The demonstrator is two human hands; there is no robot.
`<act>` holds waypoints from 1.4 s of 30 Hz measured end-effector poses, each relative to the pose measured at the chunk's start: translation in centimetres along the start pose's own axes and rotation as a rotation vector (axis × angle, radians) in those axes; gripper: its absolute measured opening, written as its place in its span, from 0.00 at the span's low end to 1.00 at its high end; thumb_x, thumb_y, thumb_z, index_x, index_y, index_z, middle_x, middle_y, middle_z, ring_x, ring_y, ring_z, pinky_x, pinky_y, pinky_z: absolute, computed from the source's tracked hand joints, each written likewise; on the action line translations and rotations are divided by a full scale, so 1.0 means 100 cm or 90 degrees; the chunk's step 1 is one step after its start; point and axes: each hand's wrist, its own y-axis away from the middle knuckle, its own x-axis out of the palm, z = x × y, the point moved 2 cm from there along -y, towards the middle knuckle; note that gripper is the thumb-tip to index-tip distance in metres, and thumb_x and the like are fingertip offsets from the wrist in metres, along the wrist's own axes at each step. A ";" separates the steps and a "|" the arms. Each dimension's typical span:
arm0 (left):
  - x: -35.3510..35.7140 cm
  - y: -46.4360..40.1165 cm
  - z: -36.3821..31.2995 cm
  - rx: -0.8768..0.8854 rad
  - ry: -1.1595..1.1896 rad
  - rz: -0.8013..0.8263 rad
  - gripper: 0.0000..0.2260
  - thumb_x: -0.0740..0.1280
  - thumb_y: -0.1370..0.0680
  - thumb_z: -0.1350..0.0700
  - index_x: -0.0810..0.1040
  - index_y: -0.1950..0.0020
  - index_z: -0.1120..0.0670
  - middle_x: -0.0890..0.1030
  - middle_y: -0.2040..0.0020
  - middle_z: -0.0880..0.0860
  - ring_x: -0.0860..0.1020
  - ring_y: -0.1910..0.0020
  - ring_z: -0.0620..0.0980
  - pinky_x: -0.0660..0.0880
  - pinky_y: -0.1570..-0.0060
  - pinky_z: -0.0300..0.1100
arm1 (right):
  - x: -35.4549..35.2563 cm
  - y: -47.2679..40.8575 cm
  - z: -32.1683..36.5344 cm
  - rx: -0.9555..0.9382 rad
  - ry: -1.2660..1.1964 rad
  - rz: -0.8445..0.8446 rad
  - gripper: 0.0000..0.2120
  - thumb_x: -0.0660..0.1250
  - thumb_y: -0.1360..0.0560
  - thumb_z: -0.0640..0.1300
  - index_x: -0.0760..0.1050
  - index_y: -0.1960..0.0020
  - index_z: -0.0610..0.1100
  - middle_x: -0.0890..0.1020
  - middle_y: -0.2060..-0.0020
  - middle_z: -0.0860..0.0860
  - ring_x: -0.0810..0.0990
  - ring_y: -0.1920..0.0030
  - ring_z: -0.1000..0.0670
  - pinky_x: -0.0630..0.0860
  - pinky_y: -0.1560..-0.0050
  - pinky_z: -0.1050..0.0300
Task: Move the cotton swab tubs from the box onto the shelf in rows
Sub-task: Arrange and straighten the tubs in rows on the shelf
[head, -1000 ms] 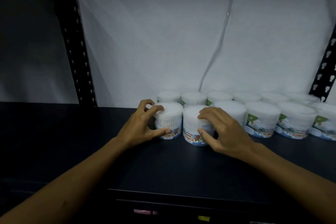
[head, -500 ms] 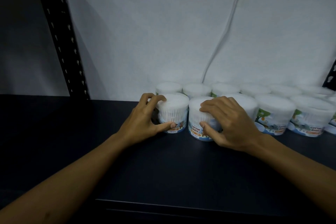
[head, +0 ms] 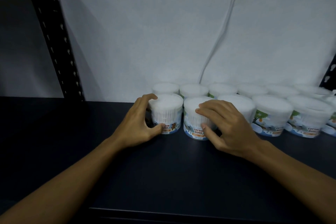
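On the dark shelf (head: 163, 174), close to the pale back wall (head: 163, 32), cotton swab tubs stand upright in two rows, the back row (head: 223, 90) against the wall and the front row (head: 272, 114) just before it, each tub touching or nearly touching its neighbour. At the left end of the front row the left hand (head: 135, 125) grips the end tub (head: 168, 112), fingers curled over its far upper edge and thumb pressed against its label low on the front. Just beside it, the right hand (head: 229, 127) holds the second tub (head: 194, 116), fingers bent over the lid and thumb against the label. Both tubs rest on the shelf, a thin gap between them. A black slotted upright (head: 56, 42) rises at the left of the shelf, with a second one (head: 329, 74) partly seen at the far right. A thin clear tube (head: 225, 23) hangs down the wall behind the back row. Lighting is dim, and the shelf's left stretch lies in shadow.
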 end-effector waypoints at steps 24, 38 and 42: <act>-0.006 0.009 -0.008 -0.032 0.004 0.017 0.31 0.72 0.33 0.52 0.61 0.35 0.40 0.73 0.46 0.46 0.75 0.48 0.44 0.78 0.52 0.48 | -0.004 0.008 0.005 0.083 -0.024 -0.003 0.18 0.65 0.26 0.46 0.76 0.40 0.38 0.80 0.43 0.45 0.75 0.40 0.47 0.70 0.37 0.50; -0.008 0.010 -0.008 -0.039 0.024 0.019 0.30 0.73 0.30 0.58 0.63 0.32 0.44 0.77 0.51 0.45 0.78 0.52 0.42 0.76 0.57 0.36 | -0.002 0.011 0.004 0.102 -0.018 0.008 0.17 0.64 0.26 0.44 0.74 0.40 0.37 0.79 0.43 0.44 0.76 0.42 0.46 0.66 0.33 0.49; -0.008 0.011 -0.008 -0.041 0.030 0.007 0.30 0.75 0.30 0.56 0.64 0.33 0.44 0.77 0.52 0.44 0.78 0.53 0.40 0.75 0.59 0.34 | -0.004 0.009 0.005 0.104 -0.020 0.005 0.17 0.63 0.27 0.44 0.74 0.40 0.37 0.79 0.44 0.44 0.76 0.44 0.45 0.68 0.35 0.51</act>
